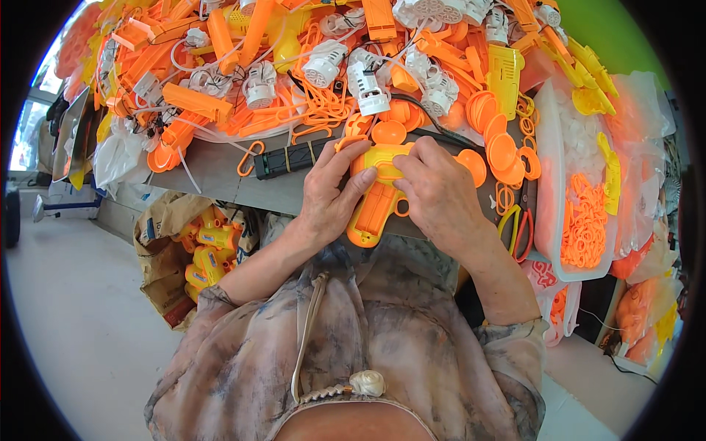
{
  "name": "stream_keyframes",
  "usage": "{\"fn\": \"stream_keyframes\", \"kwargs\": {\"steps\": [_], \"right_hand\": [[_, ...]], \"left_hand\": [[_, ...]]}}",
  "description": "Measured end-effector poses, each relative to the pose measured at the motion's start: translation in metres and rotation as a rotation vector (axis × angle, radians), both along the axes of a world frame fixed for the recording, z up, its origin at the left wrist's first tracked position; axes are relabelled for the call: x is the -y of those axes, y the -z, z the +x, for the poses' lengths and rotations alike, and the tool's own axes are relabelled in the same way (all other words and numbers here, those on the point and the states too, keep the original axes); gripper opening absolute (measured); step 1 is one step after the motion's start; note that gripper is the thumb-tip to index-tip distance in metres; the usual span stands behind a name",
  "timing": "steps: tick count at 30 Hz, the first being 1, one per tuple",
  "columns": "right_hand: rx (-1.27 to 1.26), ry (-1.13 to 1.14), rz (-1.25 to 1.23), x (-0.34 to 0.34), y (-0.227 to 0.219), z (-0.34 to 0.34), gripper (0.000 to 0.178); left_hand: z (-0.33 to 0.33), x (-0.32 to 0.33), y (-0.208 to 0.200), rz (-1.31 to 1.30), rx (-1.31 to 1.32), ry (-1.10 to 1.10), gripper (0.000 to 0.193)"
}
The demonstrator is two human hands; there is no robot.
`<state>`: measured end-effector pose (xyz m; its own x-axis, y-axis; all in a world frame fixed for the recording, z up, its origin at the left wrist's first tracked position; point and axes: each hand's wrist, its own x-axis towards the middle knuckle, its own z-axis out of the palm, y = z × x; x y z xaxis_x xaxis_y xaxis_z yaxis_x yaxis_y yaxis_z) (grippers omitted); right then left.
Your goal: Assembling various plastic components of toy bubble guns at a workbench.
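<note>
A yellow and orange toy gun (pixel 376 204), seemingly a bubble gun, is held at the table's near edge, its handle slanting down toward me with an open orange recess in it. My left hand (pixel 327 189) grips its left side, thumb lying on the yellow body. From the right, my right hand (pixel 440 192) closes on the upper body with fingers pinched; any small piece between them is hidden. Round orange discs (pixel 389 132) lie just beyond the toy, and more orange discs (pixel 502 151) lie to the right of my right hand.
Orange parts and white motor units (pixel 368 81) are heaped across the back. A dark bar-shaped object (pixel 290 160) lies left. Scissors (pixel 523 231) and a plastic tub (pixel 551 242) with small orange pieces sit right. A paper bag (pixel 158 268) holding yellow toys stands lower left.
</note>
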<state>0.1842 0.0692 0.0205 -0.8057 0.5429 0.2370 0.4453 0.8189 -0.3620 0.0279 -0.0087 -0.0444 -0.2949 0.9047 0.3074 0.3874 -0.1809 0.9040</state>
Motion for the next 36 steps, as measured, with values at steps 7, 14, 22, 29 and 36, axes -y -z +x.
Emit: {"fn": "stream_keyframes", "kwargs": {"steps": [7,14,22,29,36], "right_hand": [[-0.011,-0.035,-0.039,-0.003,-0.002,0.001,0.023],[-0.15,0.056,-0.213,0.004,-0.005,0.013,0.034],[-0.48,0.351,-0.503,0.033,0.01,0.057,0.042],[-0.444,0.35,-0.415,0.061,0.008,0.091,0.033],[-0.526,0.67,-0.151,0.041,-0.03,0.153,0.014]], "left_hand": [[-0.002,-0.006,0.006,0.011,0.03,0.037,0.027],[0.002,-0.004,0.001,0.123,-0.126,-0.034,0.03],[0.002,-0.003,0.01,0.187,-0.172,-0.046,0.033],[-0.003,0.001,0.004,0.293,-0.169,-0.097,0.039],[-0.024,0.013,-0.01,0.335,0.231,-0.174,0.02]]}}
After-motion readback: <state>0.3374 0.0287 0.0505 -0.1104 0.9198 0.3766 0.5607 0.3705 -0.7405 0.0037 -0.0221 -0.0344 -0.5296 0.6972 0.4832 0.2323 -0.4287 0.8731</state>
